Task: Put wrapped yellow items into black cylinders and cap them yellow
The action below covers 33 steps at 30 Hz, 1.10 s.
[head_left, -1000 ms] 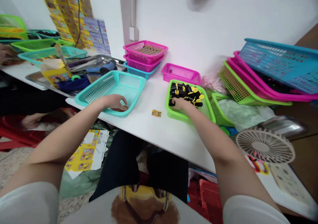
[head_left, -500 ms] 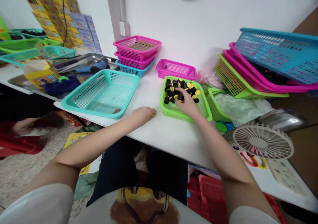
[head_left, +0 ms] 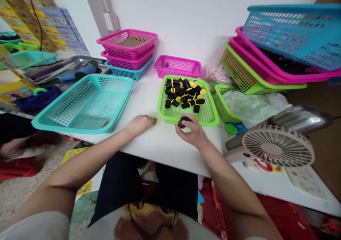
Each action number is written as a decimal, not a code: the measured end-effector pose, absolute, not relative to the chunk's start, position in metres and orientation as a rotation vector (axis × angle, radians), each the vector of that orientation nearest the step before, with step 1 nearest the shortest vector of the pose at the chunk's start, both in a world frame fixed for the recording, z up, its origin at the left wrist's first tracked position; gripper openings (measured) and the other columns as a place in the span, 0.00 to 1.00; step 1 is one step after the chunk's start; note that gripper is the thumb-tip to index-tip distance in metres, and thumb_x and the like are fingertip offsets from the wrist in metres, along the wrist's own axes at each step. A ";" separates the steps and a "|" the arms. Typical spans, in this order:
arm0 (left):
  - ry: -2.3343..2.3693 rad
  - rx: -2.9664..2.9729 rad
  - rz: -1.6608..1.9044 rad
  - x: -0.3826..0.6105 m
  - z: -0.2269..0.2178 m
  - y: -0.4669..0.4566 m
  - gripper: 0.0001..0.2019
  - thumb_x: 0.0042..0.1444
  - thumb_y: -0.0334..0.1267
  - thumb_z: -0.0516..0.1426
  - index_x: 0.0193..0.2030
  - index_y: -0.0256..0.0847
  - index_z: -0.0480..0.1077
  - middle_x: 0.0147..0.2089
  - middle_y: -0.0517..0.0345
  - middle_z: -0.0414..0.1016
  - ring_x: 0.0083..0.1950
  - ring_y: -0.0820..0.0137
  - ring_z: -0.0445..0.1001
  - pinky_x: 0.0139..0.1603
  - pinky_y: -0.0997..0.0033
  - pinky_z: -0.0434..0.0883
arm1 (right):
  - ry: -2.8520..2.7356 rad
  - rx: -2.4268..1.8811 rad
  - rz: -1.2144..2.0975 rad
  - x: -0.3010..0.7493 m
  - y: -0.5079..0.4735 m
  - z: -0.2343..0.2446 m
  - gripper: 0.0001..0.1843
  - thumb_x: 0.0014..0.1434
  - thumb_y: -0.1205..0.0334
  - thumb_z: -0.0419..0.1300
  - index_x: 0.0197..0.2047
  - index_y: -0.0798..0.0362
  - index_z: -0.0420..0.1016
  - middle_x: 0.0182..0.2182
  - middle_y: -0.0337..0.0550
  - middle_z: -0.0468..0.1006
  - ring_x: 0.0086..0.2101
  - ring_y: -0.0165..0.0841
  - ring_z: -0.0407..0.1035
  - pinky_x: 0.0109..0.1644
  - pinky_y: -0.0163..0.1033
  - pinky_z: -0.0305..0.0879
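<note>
My right hand [head_left: 194,132] is closed around a short black cylinder [head_left: 184,121], held over the front rim of a lime green basket [head_left: 217,121]. Inside that basket lies a loose heap of black cylinders with yellow ends [head_left: 183,92]. Low over the white table, my left hand [head_left: 139,127] pinches a small yellow-brown piece [head_left: 153,120]; its exact kind is too small to tell. To the left stands a turquoise basket [head_left: 66,127] with one small brownish piece [head_left: 106,124] in its front corner.
Behind are stacked pink baskets [head_left: 128,50] and a single pink basket [head_left: 178,73]. Tilted baskets [head_left: 287,37] lean at the right, above a plastic bag [head_left: 253,105]. A small fan [head_left: 277,147] stands at the right edge. Another person's hand [head_left: 12,149] shows far left.
My right hand has come out of the green basket toward me, now with a black cylinder. My left hand still pinches its small piece. The whole view has shifted slightly.
</note>
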<state>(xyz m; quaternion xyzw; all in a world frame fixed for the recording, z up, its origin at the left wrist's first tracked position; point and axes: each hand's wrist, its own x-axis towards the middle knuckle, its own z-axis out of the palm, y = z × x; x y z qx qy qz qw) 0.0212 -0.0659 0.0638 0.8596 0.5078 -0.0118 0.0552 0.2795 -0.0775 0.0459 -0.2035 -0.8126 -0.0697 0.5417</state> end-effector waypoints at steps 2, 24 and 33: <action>1.626 2.576 -0.018 0.023 0.066 -0.070 0.13 0.70 0.32 0.54 0.47 0.32 0.80 0.45 0.38 0.83 0.48 0.54 0.82 0.50 0.61 0.74 | -1.916 -0.429 -0.051 0.276 -0.078 0.044 0.30 0.65 0.69 0.63 0.62 0.36 0.54 0.46 0.41 0.77 0.36 0.29 0.76 0.33 0.33 0.76; 0.873 2.159 1.205 0.071 0.117 -0.048 0.05 0.53 0.34 0.66 0.36 0.38 0.82 0.40 0.53 0.85 0.39 0.70 0.82 0.37 0.77 0.75 | -1.543 -0.690 0.257 0.287 -0.076 0.058 0.17 0.65 0.59 0.66 0.56 0.43 0.71 0.49 0.45 0.77 0.41 0.31 0.76 0.42 0.37 0.76; 0.878 1.736 1.100 0.076 0.072 -0.060 0.31 0.60 0.54 0.66 0.66 0.43 0.70 0.26 0.62 0.81 0.25 0.68 0.83 0.28 0.76 0.78 | -1.382 -0.841 0.602 0.291 -0.085 0.075 0.20 0.61 0.41 0.68 0.49 0.44 0.79 0.29 0.35 0.75 0.26 0.27 0.69 0.29 0.35 0.70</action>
